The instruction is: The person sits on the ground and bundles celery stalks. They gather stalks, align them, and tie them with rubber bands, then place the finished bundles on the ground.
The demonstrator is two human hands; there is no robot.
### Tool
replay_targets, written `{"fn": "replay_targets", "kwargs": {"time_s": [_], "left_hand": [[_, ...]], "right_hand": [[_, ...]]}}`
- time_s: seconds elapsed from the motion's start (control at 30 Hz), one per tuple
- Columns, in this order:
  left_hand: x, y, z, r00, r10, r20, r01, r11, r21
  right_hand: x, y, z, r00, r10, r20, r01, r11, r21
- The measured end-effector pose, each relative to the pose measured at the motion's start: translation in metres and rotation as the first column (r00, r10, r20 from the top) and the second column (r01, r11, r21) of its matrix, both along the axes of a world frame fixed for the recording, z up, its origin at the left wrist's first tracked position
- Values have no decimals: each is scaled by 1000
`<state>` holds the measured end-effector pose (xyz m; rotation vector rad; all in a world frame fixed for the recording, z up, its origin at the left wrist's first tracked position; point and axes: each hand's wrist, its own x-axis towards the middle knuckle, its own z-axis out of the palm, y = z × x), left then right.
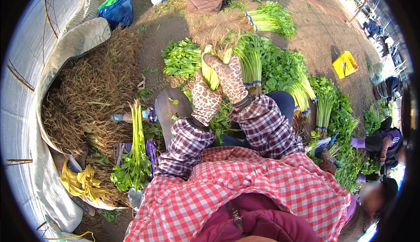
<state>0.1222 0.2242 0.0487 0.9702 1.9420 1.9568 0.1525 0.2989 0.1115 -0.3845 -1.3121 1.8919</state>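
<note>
Both of my hands wear leopard-print gloves and meet in front of my knees around celery stalks [212, 76], their stringy root ends pointing away from me. My left hand [206, 97] is closed round the pale stalks from the left. Pressed against it, my right hand [230, 78] is closed on celery too, with a pale stalk base showing above its fingers. The leafy ends hang down between my forearms, partly hidden. Just beyond my hands lie loose leafy celery [183, 59] on the left and tied celery bundles [250, 62] on the right.
A big heap of brown roots [87, 97] fills a pale sheet at left, with a celery bunch [138, 141] beside my left knee. More tied bundles [273, 19] lie ahead. A yellow crate [344, 64] stands at right, where other people [385, 145] sit close by.
</note>
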Motion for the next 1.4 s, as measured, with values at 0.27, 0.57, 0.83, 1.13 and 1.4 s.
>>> {"fn": "replay_targets", "kwargs": {"time_s": [0.27,0.57,0.83,1.13,1.4], "left_hand": [[-3,-14,-13,986,79,-149,-114,963,-245],[-13,-1,-34,992,79,-98,-81,996,-22],[-46,-17,-38,778,-475,412,386,878,283],[-48,-24,-11,376,-798,471,573,600,558],[-46,-25,-6,298,-841,451,582,534,613]], "right_hand": [[3,84,58,977,-190,91,137,902,409],[6,54,67,784,-272,558,-582,-6,813],[9,66,81,949,-89,303,-245,396,885],[2,55,71,893,-92,440,-396,298,868],[11,65,59,977,-163,140,15,704,710]]}}
